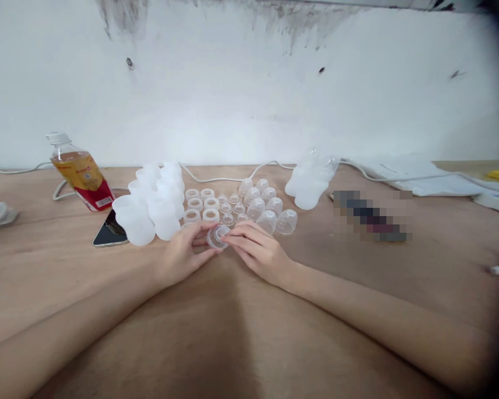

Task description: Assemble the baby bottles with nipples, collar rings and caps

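Over the wooden table my left hand grips the side of a translucent bottle collar ring, fingers behind it and thumb below. A clear bottle nipple appears to sit in the middle of the ring. My right hand has its fingertips pinched together on the nipple. Just beyond the hands stand rows of collar rings, small clear nipples and clear dome caps. Frosted white baby bottles are grouped at the left of these rows.
More bottles with clear tops stand at the back right. A drink bottle and a phone lie left. A blurred-out object, white cables and a white plastic sheet are on the right and back. A wall rises behind.
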### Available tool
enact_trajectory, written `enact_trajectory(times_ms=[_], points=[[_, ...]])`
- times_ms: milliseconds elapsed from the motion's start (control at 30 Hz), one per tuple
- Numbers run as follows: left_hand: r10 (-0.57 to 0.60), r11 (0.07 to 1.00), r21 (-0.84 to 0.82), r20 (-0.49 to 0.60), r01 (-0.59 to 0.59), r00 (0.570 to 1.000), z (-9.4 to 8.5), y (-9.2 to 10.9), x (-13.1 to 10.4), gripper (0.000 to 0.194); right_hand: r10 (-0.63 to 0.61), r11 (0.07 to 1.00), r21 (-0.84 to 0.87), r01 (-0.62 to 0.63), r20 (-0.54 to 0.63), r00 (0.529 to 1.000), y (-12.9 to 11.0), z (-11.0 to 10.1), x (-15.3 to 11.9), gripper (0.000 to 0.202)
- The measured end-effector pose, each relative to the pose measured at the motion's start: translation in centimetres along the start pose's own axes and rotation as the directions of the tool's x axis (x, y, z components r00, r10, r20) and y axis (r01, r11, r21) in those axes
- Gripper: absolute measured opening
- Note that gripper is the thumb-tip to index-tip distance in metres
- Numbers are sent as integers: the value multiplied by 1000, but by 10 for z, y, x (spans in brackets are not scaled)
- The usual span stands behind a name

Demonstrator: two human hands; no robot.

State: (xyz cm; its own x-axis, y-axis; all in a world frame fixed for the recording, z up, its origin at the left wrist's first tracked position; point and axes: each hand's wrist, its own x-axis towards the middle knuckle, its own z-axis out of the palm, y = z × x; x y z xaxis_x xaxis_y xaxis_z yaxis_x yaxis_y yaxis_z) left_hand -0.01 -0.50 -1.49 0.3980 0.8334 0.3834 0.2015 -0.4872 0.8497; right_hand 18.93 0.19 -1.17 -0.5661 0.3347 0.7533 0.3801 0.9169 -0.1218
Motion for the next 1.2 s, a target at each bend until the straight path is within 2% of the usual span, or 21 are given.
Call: enact_trajectory(times_ms=[233,400,600,667,733,767,833,900,967,1000,1100,1200], points=[[97,986,138,-36,-91,995,0,-4,-1,32,-33,998,-61,34,16,999,-6,3,12,15],[52,999,13,-72,-52,996,0,-2,1,27,-37,993,-107,48,105,994,-11,-1,15,20],[25,1000,-16,-88,-27,996,1,0,1,28,56,985,-167,-33,135,989,-12,-1,10,23],[42,999,2,-71,-42,997,0,0,0,28,73,992,-113,-58,129,989,-11,0,9,23],[65,998,27,-62,-63,996,0,1,0,28,150,989,-8,-150,81,985,-10,1,9,25],[79,996,43,-56,-76,995,-1,1,-1,28,222,973,53,-225,56,974,-10,2,10,26],[120,988,97,-33,-116,992,-1,1,-1,27,397,897,186,-401,59,916,-10,5,11,27],[162,974,164,-12,-157,987,-2,1,-1,28,525,770,322,-551,173,833,-10,7,12,24],[187,955,236,2,-182,982,-2,2,0,27,574,654,395,-645,296,764,-10,9,13,23],[197,944,269,11,-193,980,-2,2,0,29,585,628,401,-667,321,744,-10,9,14,23],[216,918,340,-3,-202,976,-2,6,1,40,608,673,328,-663,266,748,-11,8,14,18],[131,921,375,-48,-103,990,-1,9,1,26,589,739,258,-622,201,783,-13,6,13,11]])
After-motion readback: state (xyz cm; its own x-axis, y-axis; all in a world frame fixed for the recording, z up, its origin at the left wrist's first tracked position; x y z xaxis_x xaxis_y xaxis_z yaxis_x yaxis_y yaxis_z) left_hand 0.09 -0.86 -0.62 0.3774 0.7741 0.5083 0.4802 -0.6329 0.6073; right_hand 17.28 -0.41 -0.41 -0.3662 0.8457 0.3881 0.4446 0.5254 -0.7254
